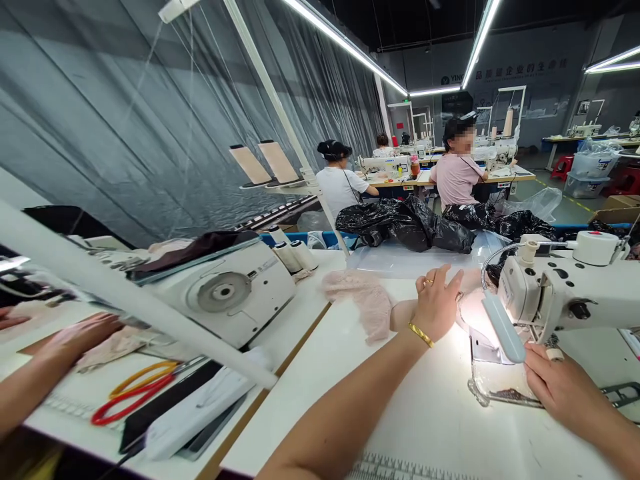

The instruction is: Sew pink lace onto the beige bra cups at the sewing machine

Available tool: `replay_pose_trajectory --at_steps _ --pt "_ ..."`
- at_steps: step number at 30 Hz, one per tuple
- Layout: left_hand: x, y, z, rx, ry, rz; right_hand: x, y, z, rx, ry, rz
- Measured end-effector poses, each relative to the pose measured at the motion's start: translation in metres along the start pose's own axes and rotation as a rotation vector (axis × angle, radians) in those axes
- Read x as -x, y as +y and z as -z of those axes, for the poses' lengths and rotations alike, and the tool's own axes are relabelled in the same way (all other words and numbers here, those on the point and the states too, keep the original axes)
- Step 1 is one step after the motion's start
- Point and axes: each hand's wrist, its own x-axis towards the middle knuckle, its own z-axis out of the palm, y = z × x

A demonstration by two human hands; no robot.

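My left hand, with a gold bracelet and a ring, is over the white table beside the sewing machine. Its fingers are bent a little and apart, among pale pink fabric. A lacy pink fabric piece and a smooth beige piece lie to its left; more pink fabric lies under the lamp light to its right. My right hand, wearing a wide ring, is low beside the machine's metal plate. Its fingertips are hidden behind the grey lamp and under the machine head.
A second sewing machine stands left, where a co-worker's hand rests on fabric. Red-and-orange-handled scissors lie nearby. A white thread-stand pole crosses the left side. Black plastic bags are piled behind the table; two people sit beyond.
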Motion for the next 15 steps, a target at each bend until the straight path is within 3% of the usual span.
replay_pose_trajectory --at_steps 4,9,11,12,14,15 --pt "-0.015 -0.020 0.003 0.074 0.005 0.078 -0.002 0.001 -0.005 -0.028 0.050 -0.006" --pt "-0.019 -0.033 0.043 0.095 0.267 0.082 -0.010 -0.005 -0.004 -0.045 0.008 0.008" --pt "-0.009 -0.029 0.055 0.122 0.383 -0.053 -0.013 -0.010 -0.001 -0.034 0.015 -0.010" --pt "-0.001 -0.024 0.057 0.150 0.385 -0.171 -0.014 -0.013 0.001 -0.028 0.019 -0.020" --pt "0.021 -0.008 0.049 0.228 0.172 -0.356 -0.016 -0.019 0.005 -0.027 0.021 -0.028" --pt "0.032 0.002 0.040 0.302 0.003 -0.426 -0.016 -0.021 0.008 -0.029 0.018 -0.026"
